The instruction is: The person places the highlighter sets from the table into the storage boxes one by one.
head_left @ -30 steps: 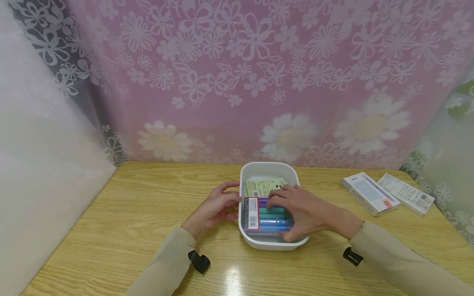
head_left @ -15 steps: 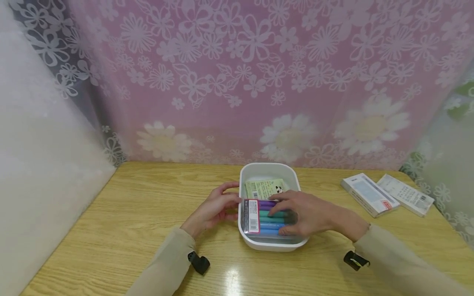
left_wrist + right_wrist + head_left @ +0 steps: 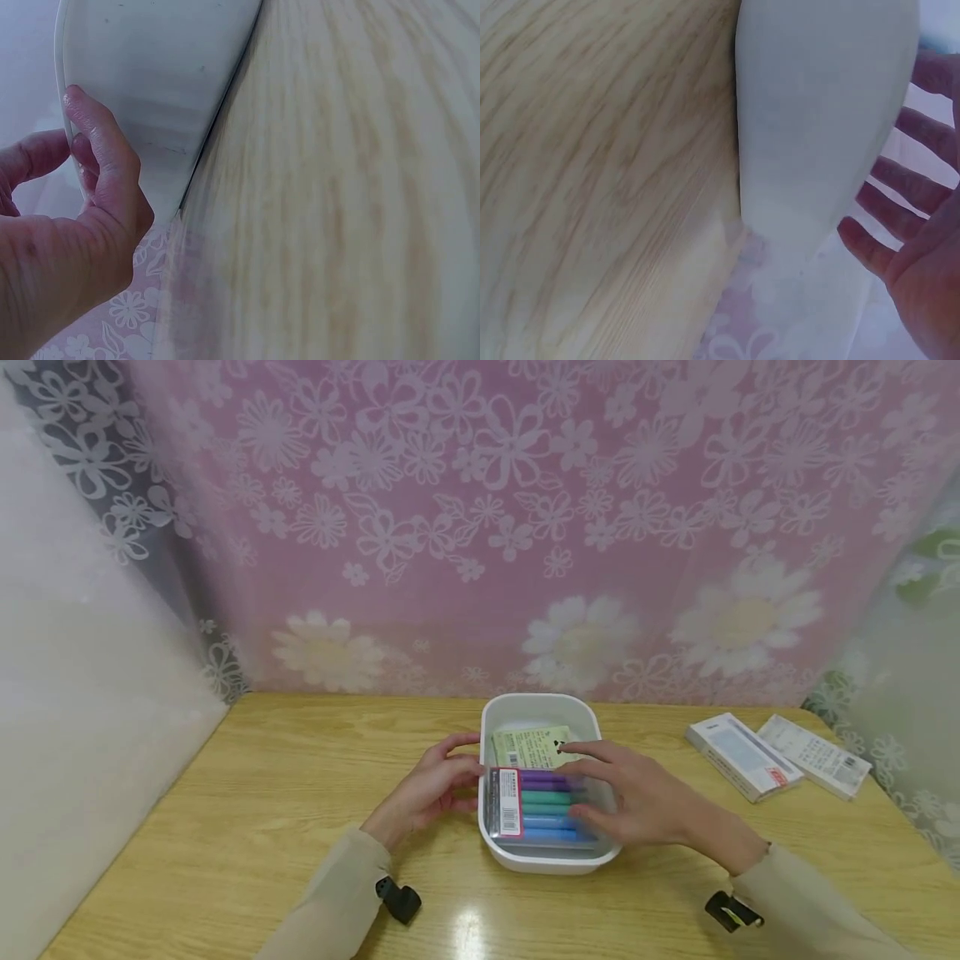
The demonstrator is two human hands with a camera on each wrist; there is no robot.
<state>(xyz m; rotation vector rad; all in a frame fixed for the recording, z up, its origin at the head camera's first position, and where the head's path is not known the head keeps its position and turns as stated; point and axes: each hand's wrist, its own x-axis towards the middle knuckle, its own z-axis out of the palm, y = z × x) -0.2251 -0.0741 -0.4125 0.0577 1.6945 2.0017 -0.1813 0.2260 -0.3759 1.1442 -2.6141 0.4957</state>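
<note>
A white plastic bin (image 3: pixel 551 865) stands on the table. Inside, at its near end, lies a clear pack of markers (image 3: pixel 547 821) with purple, green and blue barrels and a red-edged label. Behind the pack is a light green printed packet (image 3: pixel 528 747). My left hand (image 3: pixel 431 793) holds the bin's left rim; in the left wrist view its thumb is at the rim and its fingers lie along the outer wall. My right hand (image 3: pixel 648 797) reaches over the right rim with spread fingers, overlapping the pack's right end. The right wrist view shows those fingers (image 3: pixel 904 184) loosely extended past the rim.
Two flat white boxes lie at the right back of the table: one with a bluish panel and red mark (image 3: pixel 742 756), the other with printed text (image 3: pixel 817 755). A pink flowered curtain (image 3: pixel 450 568) hangs along the table's back edge.
My right hand has loosened from the marker pack and drawn back to the right. The pack lies in the bin, slightly nearer me. My left hand keeps its place at the rim.
</note>
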